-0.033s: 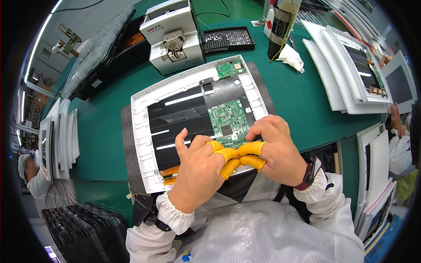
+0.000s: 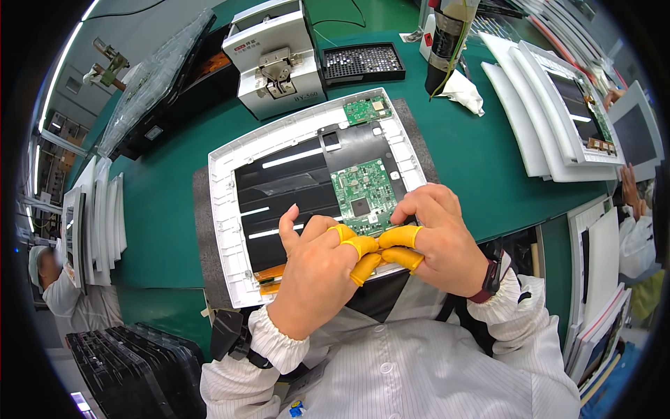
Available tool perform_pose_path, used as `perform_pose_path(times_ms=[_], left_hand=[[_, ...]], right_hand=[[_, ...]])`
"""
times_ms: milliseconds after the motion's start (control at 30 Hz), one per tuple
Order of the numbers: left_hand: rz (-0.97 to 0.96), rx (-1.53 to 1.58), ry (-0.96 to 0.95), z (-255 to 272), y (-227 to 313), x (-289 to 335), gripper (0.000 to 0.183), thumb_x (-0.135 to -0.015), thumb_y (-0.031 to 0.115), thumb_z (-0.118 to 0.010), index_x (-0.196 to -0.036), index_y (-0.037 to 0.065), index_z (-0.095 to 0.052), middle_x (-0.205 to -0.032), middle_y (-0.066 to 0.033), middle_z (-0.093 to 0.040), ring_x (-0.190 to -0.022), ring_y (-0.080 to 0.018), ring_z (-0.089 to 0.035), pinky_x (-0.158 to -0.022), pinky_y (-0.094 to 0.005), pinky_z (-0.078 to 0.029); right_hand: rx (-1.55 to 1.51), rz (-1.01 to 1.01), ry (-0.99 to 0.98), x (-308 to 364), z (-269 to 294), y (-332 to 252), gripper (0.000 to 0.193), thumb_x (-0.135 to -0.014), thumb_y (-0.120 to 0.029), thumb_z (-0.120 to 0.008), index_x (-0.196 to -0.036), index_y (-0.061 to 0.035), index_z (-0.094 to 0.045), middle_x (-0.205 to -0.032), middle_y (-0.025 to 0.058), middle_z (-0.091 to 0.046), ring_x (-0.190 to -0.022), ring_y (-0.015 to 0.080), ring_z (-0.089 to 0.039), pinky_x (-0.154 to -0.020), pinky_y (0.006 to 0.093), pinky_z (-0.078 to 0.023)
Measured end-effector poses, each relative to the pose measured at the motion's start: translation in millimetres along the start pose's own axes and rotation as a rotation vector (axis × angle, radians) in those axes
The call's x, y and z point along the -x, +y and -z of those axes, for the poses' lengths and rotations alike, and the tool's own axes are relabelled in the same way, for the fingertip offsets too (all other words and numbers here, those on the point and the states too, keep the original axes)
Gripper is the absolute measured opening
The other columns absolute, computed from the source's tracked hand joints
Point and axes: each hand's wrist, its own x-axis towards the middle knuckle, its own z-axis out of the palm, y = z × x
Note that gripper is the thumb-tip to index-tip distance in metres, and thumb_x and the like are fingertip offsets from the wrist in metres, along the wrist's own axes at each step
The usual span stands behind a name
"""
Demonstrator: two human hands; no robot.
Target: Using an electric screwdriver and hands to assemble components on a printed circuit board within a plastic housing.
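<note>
A white-framed display panel [image 2: 225,209] lies back side up before me on a dark grey foam pad [image 2: 207,244]. Its black backing carries a green circuit board [image 2: 364,188], with a smaller green board [image 2: 363,110] at the far right corner. Orange flex cable [image 2: 271,285] shows along the near edge. My left hand [image 2: 314,269] and my right hand [image 2: 443,244], with yellow finger cots on several fingers, meet fingertip to fingertip just below the main board. Both are pinched closed over the near edge; what lies between the fingertips is hidden. My right index finger rests by the board's corner.
A white bench machine [image 2: 276,63] and a black tray of small parts [image 2: 363,61] stand behind the panel. At right lean stacked panels and white foam sheets [image 2: 516,119], beside a bottle [image 2: 447,52]. Black trays [image 2: 132,370] fill the lower left. Other people work at both sides.
</note>
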Motion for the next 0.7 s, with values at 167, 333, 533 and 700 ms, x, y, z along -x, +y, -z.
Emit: perform_pose_path(times_ms=[167, 333, 533, 700], left_hand=[[0.006, -0.005, -0.035, 1.9, 1.1, -2.0, 0.020, -0.072, 0.020, -0.084, -0.089, 0.011, -0.078, -0.080, -0.0010, -0.062, -0.094, -0.0193, -0.059, -0.110, -0.0586, -0.022], [0.005, -0.006, -0.039, 2.7, 0.6, -2.3, 0.020, -0.072, 0.021, -0.084, -0.089, 0.011, -0.078, -0.079, -0.0019, -0.062, -0.094, -0.0197, -0.059, -0.110, -0.0585, -0.023], [0.010, -0.019, -0.060, 3.2, 0.4, -1.9, 0.021, -0.073, 0.021, -0.083, -0.090, 0.012, -0.078, -0.078, -0.0024, -0.061, -0.094, -0.0203, -0.060, -0.110, -0.0586, -0.023], [0.014, -0.006, -0.025, 2.1, 1.1, -1.8, 0.020, -0.073, 0.018, -0.083, -0.092, 0.013, -0.078, -0.080, -0.0024, -0.062, -0.093, -0.0207, -0.060, -0.110, -0.0576, -0.024]], right_hand=[[-0.008, -0.007, -0.003, 0.8, 0.1, 0.4, 0.020, -0.064, -0.004, -0.080, -0.082, -0.0025, -0.071, -0.105, 0.0072, -0.058, -0.110, 0.0294, -0.052, -0.099, 0.0452, -0.038], [-0.011, -0.011, -0.005, 0.9, -0.3, 0.5, 0.021, -0.064, -0.003, -0.080, -0.082, -0.0021, -0.071, -0.106, 0.0074, -0.058, -0.111, 0.0295, -0.051, -0.099, 0.0452, -0.038], [-0.011, 0.000, -0.004, 1.3, -0.4, 1.1, 0.021, -0.064, -0.003, -0.080, -0.083, -0.0020, -0.071, -0.106, 0.0073, -0.058, -0.111, 0.0294, -0.051, -0.099, 0.0449, -0.038], [-0.010, -0.008, 0.028, 2.2, -1.0, 0.3, 0.021, -0.065, -0.004, -0.080, -0.084, -0.0018, -0.070, -0.107, 0.0073, -0.059, -0.110, 0.0298, -0.051, -0.099, 0.0451, -0.039]])
